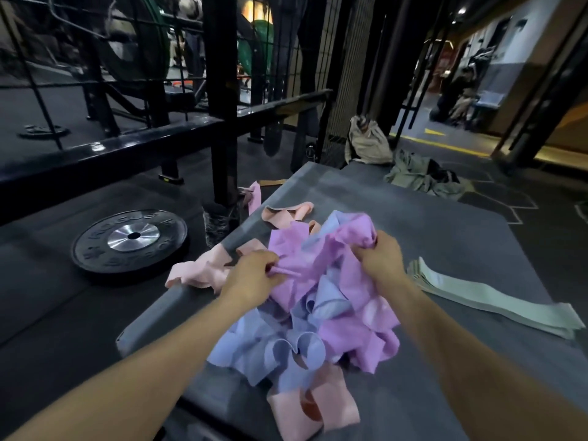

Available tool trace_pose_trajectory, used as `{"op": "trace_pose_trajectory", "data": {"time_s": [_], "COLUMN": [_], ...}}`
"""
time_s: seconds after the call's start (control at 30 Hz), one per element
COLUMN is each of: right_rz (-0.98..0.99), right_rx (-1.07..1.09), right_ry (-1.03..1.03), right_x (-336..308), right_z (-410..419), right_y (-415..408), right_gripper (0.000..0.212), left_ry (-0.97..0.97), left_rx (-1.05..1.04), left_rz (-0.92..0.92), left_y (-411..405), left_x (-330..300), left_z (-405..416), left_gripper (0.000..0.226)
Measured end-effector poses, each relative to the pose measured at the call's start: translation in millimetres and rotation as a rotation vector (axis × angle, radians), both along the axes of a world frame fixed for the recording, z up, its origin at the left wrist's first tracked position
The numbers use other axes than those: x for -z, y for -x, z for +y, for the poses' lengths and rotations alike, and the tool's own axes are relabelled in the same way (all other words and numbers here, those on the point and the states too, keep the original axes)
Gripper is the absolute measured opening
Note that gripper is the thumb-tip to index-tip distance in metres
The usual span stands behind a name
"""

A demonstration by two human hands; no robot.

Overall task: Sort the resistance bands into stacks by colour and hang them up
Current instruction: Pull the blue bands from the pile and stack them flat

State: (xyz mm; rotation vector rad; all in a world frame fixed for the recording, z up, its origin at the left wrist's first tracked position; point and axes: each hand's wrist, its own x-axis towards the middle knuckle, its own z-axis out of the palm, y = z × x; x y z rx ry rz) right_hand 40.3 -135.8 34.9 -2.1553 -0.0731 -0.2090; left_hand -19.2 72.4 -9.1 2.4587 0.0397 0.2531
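A grey padded platform (429, 237) carries everything, with a black weight plate (130, 241) on the floor to its left. Along the platform's right side lies a flat stack of pale green bands (490, 296), already sorted. In the middle sits a tangled heap of purple, blue and pink bands (305, 323), some pink ones spilling over the left edge. Out of that heap a purple band (321, 249) is stretched between the hands: the left hand (251, 275) pinches its near end with curled fingers, and the right hand (380, 253) has its fingers curled round a bunched fold at the far end. The bands look light, limp and likely to snag on each other, so gripping both ends of one loop should free it cleanly
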Motion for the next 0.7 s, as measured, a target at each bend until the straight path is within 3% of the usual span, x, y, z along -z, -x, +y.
{"op": "trace_pose_trajectory", "data": {"time_s": [0.07,0.13,0.23,0.33,0.4,0.5,0.57,0.63,0.7], "right_rz": [0.027,0.063,-0.056,-0.051,-0.027,0.029,0.039,0.068,0.084], "right_rx": [-0.101,-0.192,-0.223,-0.360,-0.444,-0.483,-0.490,-0.500,-0.494], "right_ry": [-0.012,0.143,0.355,0.381,0.448,0.461,0.513,0.526,0.481], "right_x": [-1.8,-3.8,-5.8,-1.0,7.8,14.2,14.6,13.6,9.6], "right_z": [14.3,24.2,27.3,27.4,26.6,24.5,21.2,16.8,11.7], "right_y": [-3.3,-3.1,6.3,36.5,58.8,83.0,96.8,108.5,115.2], "right_gripper": [0.027,0.035,0.043,0.027,0.024,0.027,0.030,0.035,0.041], "left_ry": [0.054,0.107,0.066,-0.021,0.001,-0.104,-0.324,-0.435,-0.249], "left_rx": [-0.081,-0.149,-0.188,-0.128,0.022,0.198,0.250,0.214,0.068], "left_rz": [-0.042,-0.057,-0.046,-0.088,-0.046,0.068,0.165,0.138,0.057], "left_y": [1.4,5.8,17.6,36.4,51.0,70.1,82.6,89.0,89.1], "left_x": [-1.5,-2.8,0.3,2.4,3.1,7.1,14.3,20.3,9.9], "left_z": [10.7,18.9,22.4,15.5,7.0,-4.1,-10.3,-12.9,-12.5], "left_gripper": [0.027,0.017,0.041,0.034,0.023,0.058,0.071,0.048,0.030]}}
